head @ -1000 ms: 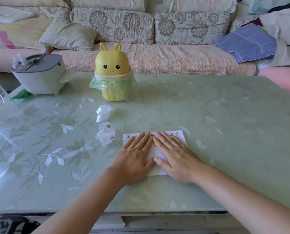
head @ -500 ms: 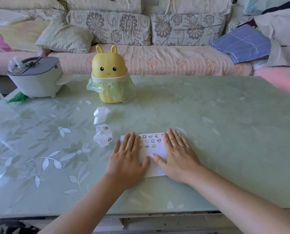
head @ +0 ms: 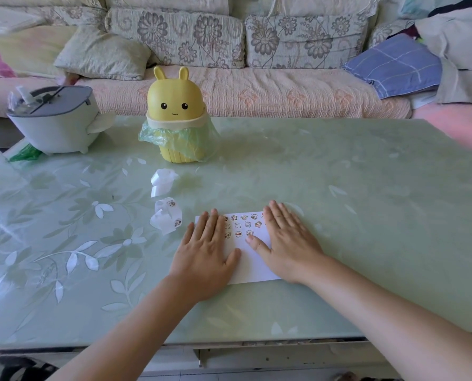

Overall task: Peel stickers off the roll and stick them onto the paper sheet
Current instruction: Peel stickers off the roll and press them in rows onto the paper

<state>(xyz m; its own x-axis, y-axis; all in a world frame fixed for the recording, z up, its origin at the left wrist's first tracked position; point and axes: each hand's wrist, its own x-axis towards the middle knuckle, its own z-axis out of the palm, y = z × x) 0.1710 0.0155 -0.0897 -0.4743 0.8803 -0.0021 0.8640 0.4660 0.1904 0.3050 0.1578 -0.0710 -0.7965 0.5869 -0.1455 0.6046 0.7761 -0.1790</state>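
A white paper sheet [head: 250, 266] lies on the green table, with several small cartoon stickers [head: 243, 224] in rows on its upper part. My left hand [head: 206, 250] lies flat on the sheet's left side, fingers straight. Pressed flat on the sheet's right side is my right hand [head: 291, 243], its thumb pointing toward the stickers. The sticker roll [head: 167, 219], a loose white curl with a few stickers on it, sits on the table just left of the sheet, untouched.
A crumpled strip of white backing paper [head: 162, 182] lies behind the roll. A yellow bunny-shaped bin [head: 175, 116] with a green bag stands further back. A grey-lidded white container [head: 54, 123] is at the back left. A sofa runs behind the table [head: 339, 202].
Both hands have slid apart across the sheet, the left one leftward and the right one rightward, uncovering the rows of stickers between them.
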